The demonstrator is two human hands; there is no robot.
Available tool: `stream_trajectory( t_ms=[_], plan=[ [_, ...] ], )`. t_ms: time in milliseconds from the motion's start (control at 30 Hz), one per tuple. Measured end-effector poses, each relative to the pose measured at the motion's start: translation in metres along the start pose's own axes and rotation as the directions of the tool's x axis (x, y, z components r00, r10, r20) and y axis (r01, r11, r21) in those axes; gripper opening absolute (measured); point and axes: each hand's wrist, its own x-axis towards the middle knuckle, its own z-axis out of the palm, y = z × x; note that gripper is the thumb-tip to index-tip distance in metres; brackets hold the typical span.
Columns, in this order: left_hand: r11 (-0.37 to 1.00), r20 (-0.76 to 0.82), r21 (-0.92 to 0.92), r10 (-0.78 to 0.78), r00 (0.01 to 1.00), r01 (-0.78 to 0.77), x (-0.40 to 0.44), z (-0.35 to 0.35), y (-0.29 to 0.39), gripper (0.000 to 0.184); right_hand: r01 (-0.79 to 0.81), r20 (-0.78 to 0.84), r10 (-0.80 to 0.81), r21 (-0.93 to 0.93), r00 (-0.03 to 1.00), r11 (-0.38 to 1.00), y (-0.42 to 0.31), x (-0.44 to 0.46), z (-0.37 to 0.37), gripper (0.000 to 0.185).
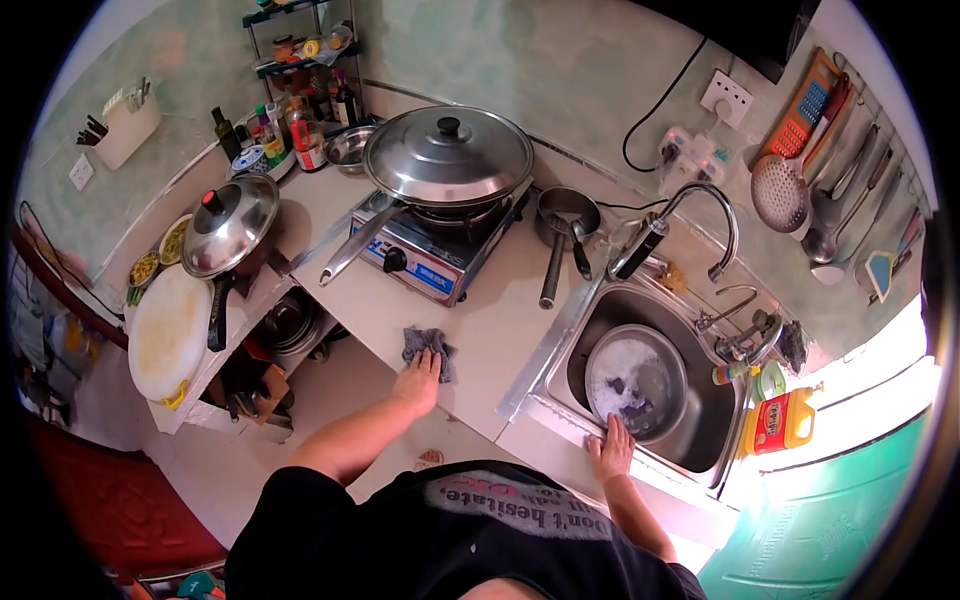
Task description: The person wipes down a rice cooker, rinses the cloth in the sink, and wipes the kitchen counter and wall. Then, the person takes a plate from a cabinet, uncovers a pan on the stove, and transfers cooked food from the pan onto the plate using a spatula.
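Note:
My left hand point(421, 380) presses on a crumpled grey cloth point(428, 345) near the front edge of the pale counter point(490, 345). Beyond it stands a gas stove point(420, 255) bearing a large lidded wok point(447, 160), its handle pointing toward the front left. My right hand point(613, 450) rests at the sink's front rim with its fingers apart, close to a metal basin point(665, 390). White suds and something dark lie inside the basin, which sits in the sink point(702, 440).
Left of the stove are a lidded pan point(235, 225), a round white board point(168, 330) and bottles point(305, 135). A small saucepan point(567, 215) stands between stove and sink. A curved faucet point(735, 225) arches over the sink; a yellow jug point(785, 420) is at right.

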Motion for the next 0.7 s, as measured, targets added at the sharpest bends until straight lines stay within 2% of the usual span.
stream_trajectory(
  t_ms=[267,367,700],
  plan=[
    [1.000,0.029,-0.021,-0.013,0.999,0.013,-0.002,-0.007,0.003,0.054,-0.044,0.020,0.044,0.010,0.999,0.999,-0.002,0.001,0.001,0.068],
    [1.000,0.034,-0.020,-0.012,0.999,0.012,-0.003,-0.011,0.005,0.048,-0.052,0.017,0.052,0.000,0.999,0.999,-0.003,0.001,0.000,0.068],
    [1.000,0.017,-0.005,0.001,1.000,-0.001,-0.005,-0.013,0.006,0.049,-0.048,0.008,0.048,-0.018,0.999,0.999,-0.007,0.001,-0.004,0.064]
  ],
)
